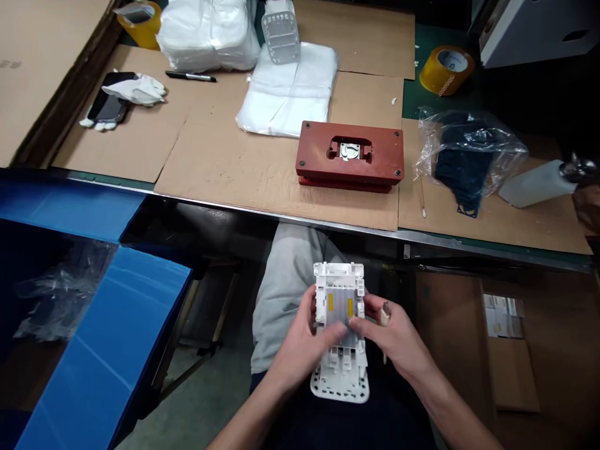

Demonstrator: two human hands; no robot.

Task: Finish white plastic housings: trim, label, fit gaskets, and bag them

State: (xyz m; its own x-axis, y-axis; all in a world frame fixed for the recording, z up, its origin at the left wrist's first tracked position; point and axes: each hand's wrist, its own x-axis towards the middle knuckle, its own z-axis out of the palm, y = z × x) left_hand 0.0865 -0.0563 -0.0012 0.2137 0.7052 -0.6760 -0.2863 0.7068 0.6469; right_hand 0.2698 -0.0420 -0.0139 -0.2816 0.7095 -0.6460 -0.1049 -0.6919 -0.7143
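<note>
Above my lap I hold a white plastic housing (340, 381) with a ribbed silver-grey plate (338, 300) set in it and two yellow strips on the plate. My left hand (302, 340) grips the housing's left side, its thumb blurred across the plate. On the right side, my right hand (396, 331) has its fingers round the edge, and its thumb presses near the right yellow strip. A small light-coloured thing (385, 314) sticks out between the right fingers; I cannot make out what it is.
On the cardboard-covered table stands a red block fixture (323, 150) with a metal piece in its recess. Behind it lie white bagged stacks (285, 94). Tape (446, 70), a spray bottle (534, 183) and a cotton swab (422, 197) are to the right. A blue bin (107, 337) stands left.
</note>
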